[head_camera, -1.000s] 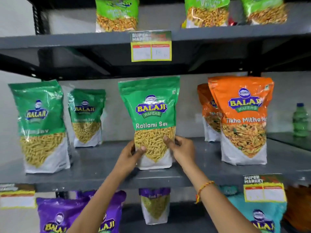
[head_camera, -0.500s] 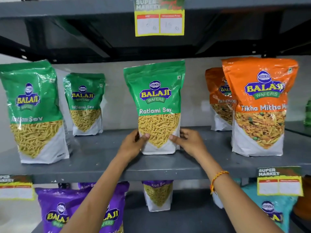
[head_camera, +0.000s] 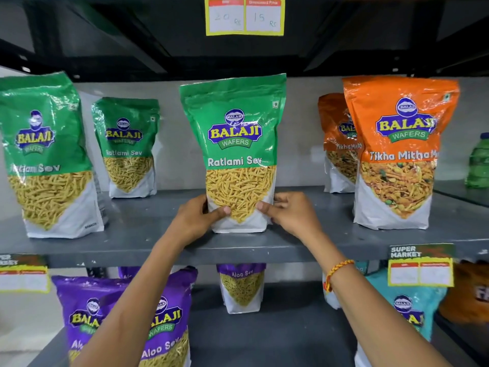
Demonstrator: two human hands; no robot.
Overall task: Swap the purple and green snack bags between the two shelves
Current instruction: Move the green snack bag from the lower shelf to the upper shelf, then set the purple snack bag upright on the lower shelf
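Note:
A green Ratlami Sev bag (head_camera: pixel 234 144) stands upright in the middle of the grey upper shelf (head_camera: pixel 291 245). My left hand (head_camera: pixel 195 221) grips its lower left corner and my right hand (head_camera: pixel 291 215) its lower right corner, thumbs on the front. Two more green bags stand to the left, one at the front (head_camera: pixel 45 154) and one further back (head_camera: pixel 127 147). On the lower shelf (head_camera: pixel 277 340), two purple Aloo Sev bags (head_camera: pixel 79 313) (head_camera: pixel 169 321) stand at the front left, partly hidden by my left forearm. A third purple bag (head_camera: pixel 242 287) stands further back.
Two orange Tikha Mitha bags (head_camera: pixel 399 154) (head_camera: pixel 336 144) stand right of the held bag, and a green bottle (head_camera: pixel 479 160) at the far right. A teal bag (head_camera: pixel 407 308) sits lower right. Yellow price tags (head_camera: pixel 244 15) (head_camera: pixel 420 266) hang on the shelf edges.
The view has tilted down and come closer, so the top shelf has left the frame. Both hands have stayed on the bottom of the middle green bag, which still stands on the shelf.

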